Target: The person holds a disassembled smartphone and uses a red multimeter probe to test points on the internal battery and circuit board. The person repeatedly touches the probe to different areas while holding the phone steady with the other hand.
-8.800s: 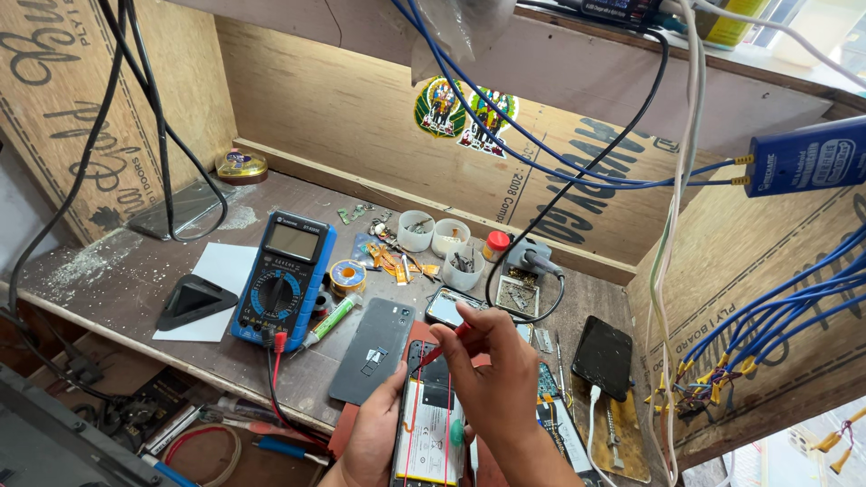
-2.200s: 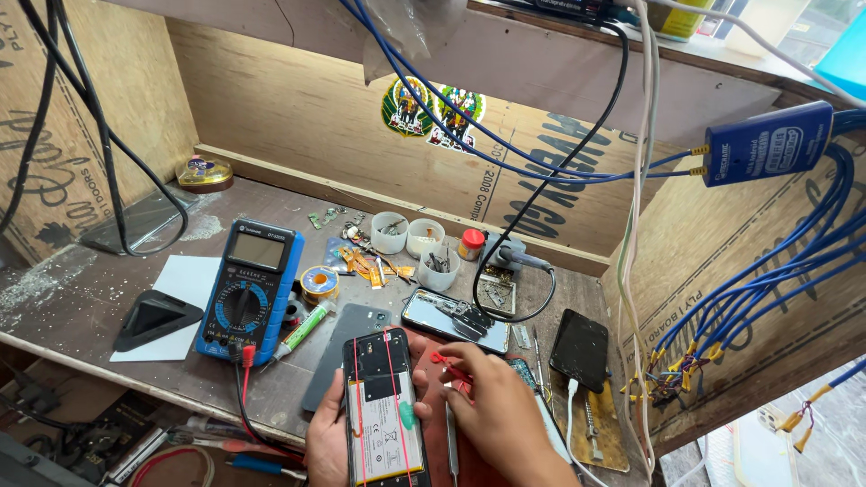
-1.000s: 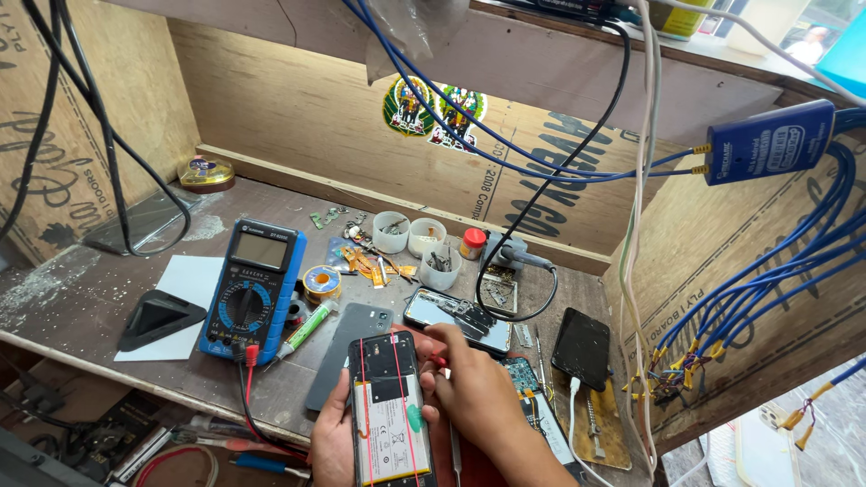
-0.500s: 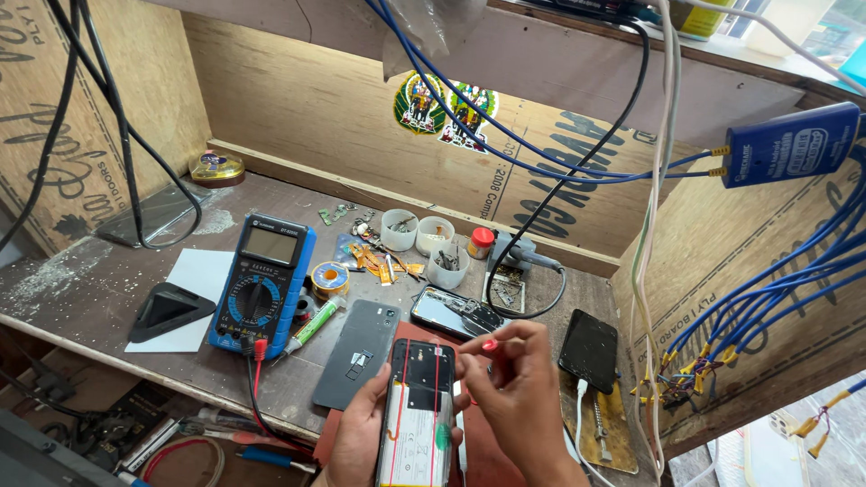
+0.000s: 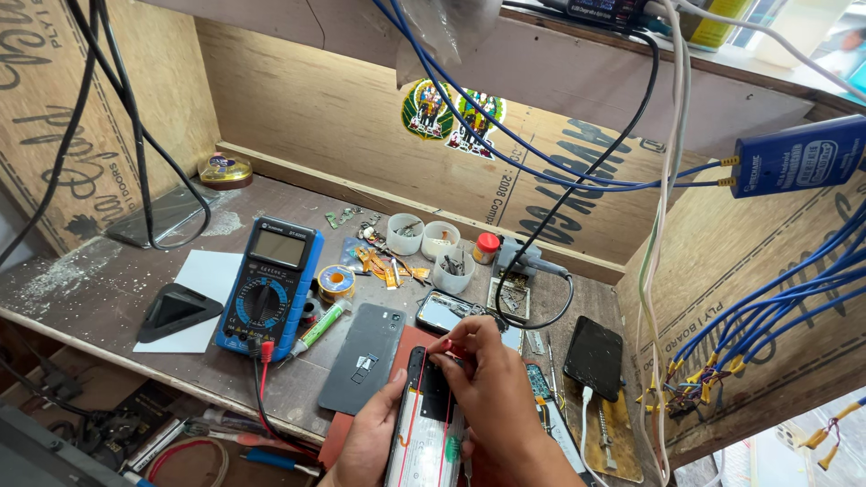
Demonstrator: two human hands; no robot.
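An opened phone (image 5: pixel 424 431) with its board and battery bare lies on a red mat (image 5: pixel 336 435) at the bench's front edge. My left hand (image 5: pixel 368 444) grips the phone's left side. My right hand (image 5: pixel 492 397) rests over its upper right part and pinches a thin red-tipped probe (image 5: pixel 454 348) against the top end. A red lead runs down across the phone. The blue multimeter (image 5: pixel 271 284) lies to the left, with red and black leads plugged into its bottom.
A grey back cover (image 5: pixel 363 356) lies beside the mat. A black phone (image 5: pixel 593 357) lies to the right and a small phone (image 5: pixel 445 312) behind my hands. Plastic cups (image 5: pixel 404 234), a solder spool (image 5: pixel 336 281), a black stand (image 5: pixel 176 309), hanging blue cables and a blue box (image 5: pixel 798 162) surround the work.
My right hand has moved up from the phone's right side to its top end, with the red probe in its fingers. My left hand keeps its hold on the phone.
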